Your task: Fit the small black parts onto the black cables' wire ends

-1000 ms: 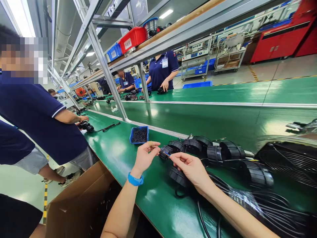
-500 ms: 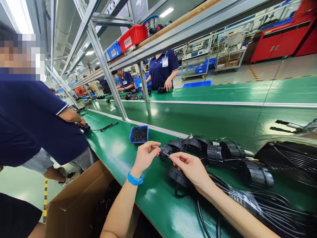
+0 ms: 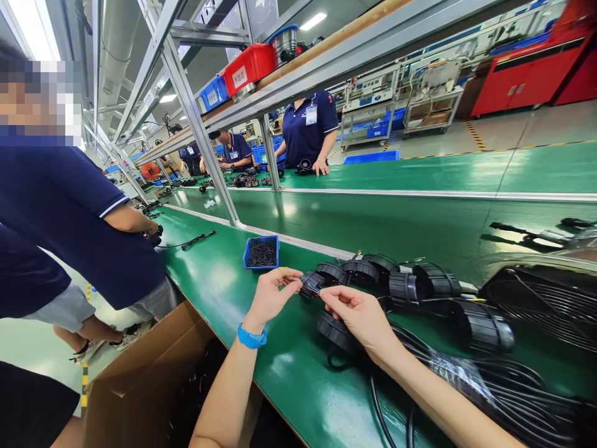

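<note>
A small black multi-wire connector (image 3: 311, 285) is held in the air between both hands, above the green bench (image 3: 289, 386) and just beside a row of black ribbed round housings (image 3: 361, 270). The left hand's (image 3: 273, 297) grip is pressed onto the connector's near end, while the right hand's (image 3: 352, 316) grip pinches its thin coloured wires (image 3: 321, 290). A blue wristband (image 3: 252, 336) circles the left wrist, and a blue tray (image 3: 261, 267) of small black parts stands beyond.

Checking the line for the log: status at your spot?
Left hand on connector. Right hand pinching its wires. Ribbed black parts alongside.
</note>
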